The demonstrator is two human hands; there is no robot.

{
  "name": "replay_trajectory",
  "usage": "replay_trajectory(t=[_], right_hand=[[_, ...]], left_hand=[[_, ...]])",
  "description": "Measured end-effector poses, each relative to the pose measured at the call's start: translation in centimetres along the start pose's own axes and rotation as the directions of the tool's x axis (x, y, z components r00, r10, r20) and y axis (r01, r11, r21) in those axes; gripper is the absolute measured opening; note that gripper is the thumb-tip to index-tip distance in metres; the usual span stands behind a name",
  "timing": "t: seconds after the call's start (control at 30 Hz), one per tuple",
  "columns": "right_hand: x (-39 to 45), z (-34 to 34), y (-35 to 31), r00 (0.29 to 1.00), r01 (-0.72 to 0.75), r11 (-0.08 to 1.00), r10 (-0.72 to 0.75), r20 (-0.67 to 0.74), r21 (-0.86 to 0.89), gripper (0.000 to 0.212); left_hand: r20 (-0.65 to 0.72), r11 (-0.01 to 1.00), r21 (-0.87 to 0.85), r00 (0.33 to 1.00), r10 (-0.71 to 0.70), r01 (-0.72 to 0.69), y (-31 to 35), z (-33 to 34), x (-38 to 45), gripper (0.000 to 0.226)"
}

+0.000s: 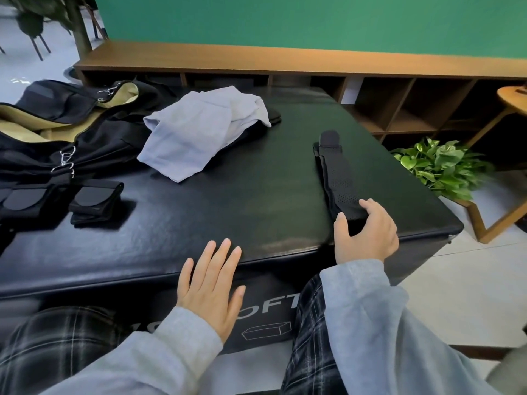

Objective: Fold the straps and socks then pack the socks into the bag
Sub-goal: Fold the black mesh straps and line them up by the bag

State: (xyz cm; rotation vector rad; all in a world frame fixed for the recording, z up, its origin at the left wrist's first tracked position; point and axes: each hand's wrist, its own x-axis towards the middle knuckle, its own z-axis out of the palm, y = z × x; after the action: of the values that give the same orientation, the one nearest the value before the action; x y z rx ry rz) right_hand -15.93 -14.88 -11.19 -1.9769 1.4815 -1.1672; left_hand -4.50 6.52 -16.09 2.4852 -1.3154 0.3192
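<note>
Right hand (366, 232): fingers curled over the near end of a long black perforated strap (336, 178), thumb at its left edge; grasping it. The strap lies stretched away from the person on the right part of the black padded surface (242, 201), its far end rounded.

Left hand (212, 286): released, fingers straight, lying flat at the near edge of the surface, holding nothing.

Step in hand, as judged: folding this strap. Best done by lifting the near end and carrying it over to the far end so the edges meet, the free left hand pinning the middle to keep the fold square.

Folded straps (95, 199): compact black bundles at the left of the surface, well apart from the right hand.

Bag (71, 129): black with tan lining, unzipped, at the far left. Socks: possibly the dark item (273, 115) showing beyond the grey cloth; cannot tell.

Grey cloth (199, 138): crumpled, mid-surface, between bag and strap; it could obstruct carrying items across to the bag.

Surroundings: wooden shelf unit (285, 61), potted plant (445, 166) on the floor at right.
</note>
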Motion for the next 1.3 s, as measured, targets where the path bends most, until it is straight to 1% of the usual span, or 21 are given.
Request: replay_trajectory(t=[0.07,0.13,0.17,0.27,0.4,0.47,0.5,0.53,0.6,0.67,0.73,0.8,0.9,0.97,1.03,1.1,1.2,1.3], right_hand=[[-0.4,-0.1,-0.3,0.996,0.089,0.989,-0.086,-0.03,0.118,0.036],[-0.6,-0.3,-0.5,0.981,0.189,0.954,-0.192,-0.01,0.233,0.036],[-0.7,-0.3,-0.6,0.976,0.205,0.945,-0.215,0.012,0.254,0.032],[-0.8,-0.3,-1.0,0.975,0.171,0.968,-0.194,0.113,0.183,0.011],[-0.8,-0.2,-0.9,0.976,0.157,0.977,-0.176,0.13,0.144,0.014],[-0.9,-0.3,-1.0,0.97,0.22,0.96,-0.234,0.063,0.175,0.016],[-1.0,-0.2,-1.1,0.954,0.294,0.936,-0.301,0.007,0.196,0.015],[-1.1,-0.2,-1.2,0.923,0.383,0.901,-0.383,-0.045,0.205,0.013],[-1.2,0.1,-1.4,0.838,0.544,0.81,-0.537,-0.096,0.217,0.009],[-1.5,0.5,-1.6,0.751,0.652,0.712,-0.654,-0.09,0.261,0.01],[-2.2,1.0,-2.0,0.679,0.709,0.631,-0.732,-0.061,0.315,0.017],[-3.3,1.6,-2.3,0.635,0.71,0.588,-0.772,0.006,0.387,0.019],[-4.8,2.3,-2.5,0.585,0.673,0.577,-0.798,0.146,0.463,0.022],[-5.5,2.6,-2.5,0.538,0.691,0.561,-0.82,0.195,0.456,0.023],[-6.1,2.7,-2.7,0.513,0.711,0.547,-0.833,0.207,0.442,0.019],[-6.6,2.8,-3.0,0.512,0.706,0.558,-0.827,0.231,0.436,0.016],[-7.2,2.8,-3.4,0.521,0.664,0.618,-0.786,0.333,0.421,0.022],[-7.5,2.6,-3.6,0.574,0.547,0.709,-0.705,0.418,0.445,0.025]], left_hand=[[0.013,1.0,-0.003,1.0,-0.006,0.007,0.0,0.0,0.0,0.056],[0.017,1.0,-0.007,1.0,-0.005,0.005,0.0,-0.1,0.0,0.057],[0.017,1.0,-0.009,1.0,-0.004,0.004,-0.1,-0.1,0.0,0.057],[0.016,1.0,-0.016,1.0,-0.005,0.005,-0.1,-0.1,0.0,0.057],[0.017,1.0,-0.027,1.0,-0.004,0.004,-0.1,-0.1,0.0,0.057],[0.025,0.999,-0.036,1.0,-0.007,0.008,-0.1,-0.1,0.0,0.057],[0.029,0.999,-0.042,1.0,-0.009,0.01,-0.2,-0.1,0.0,0.057],[0.034,0.999,-0.049,0.999,-0.01,0.011,-0.2,-0.1,0.0,0.058],[0.039,0.998,-0.068,0.999,-0.009,0.011,-0.2,-0.1,0.0,0.058],[0.021,0.996,-0.089,1.0,0.003,-0.001,-0.2,-0.2,0.0,0.057],[-0.029,0.992,-0.127,0.999,0.018,-0.021,-0.1,-0.2,0.1,0.052],[-0.102,0.98,-0.195,0.995,0.015,-0.034,-0.1,-0.1,0.2,0.047],[-0.186,0.956,-0.29,0.983,-0.005,-0.05,-0.1,-0.3,0.5,0.056],[-0.232,0.946,-0.317,0.973,-0.009,-0.067,-0.1,-0.5,0.7,0.056],[-0.271,0.929,-0.36,0.963,-0.015,-0.087,-0.2,-0.5,0.9,0.058],[-0.276,0.904,-0.413,0.961,-0.009,-0.11,-0.3,-0.6,1.1,0.059],[-0.225,0.879,-0.47,0.974,-0.034,-0.078,-0.2,-0.9,1.6,0.055],[-0.219,0.872,-0.489,0.971,-0.096,-0.024,-0.1,-0.9,2.2,0.051]])
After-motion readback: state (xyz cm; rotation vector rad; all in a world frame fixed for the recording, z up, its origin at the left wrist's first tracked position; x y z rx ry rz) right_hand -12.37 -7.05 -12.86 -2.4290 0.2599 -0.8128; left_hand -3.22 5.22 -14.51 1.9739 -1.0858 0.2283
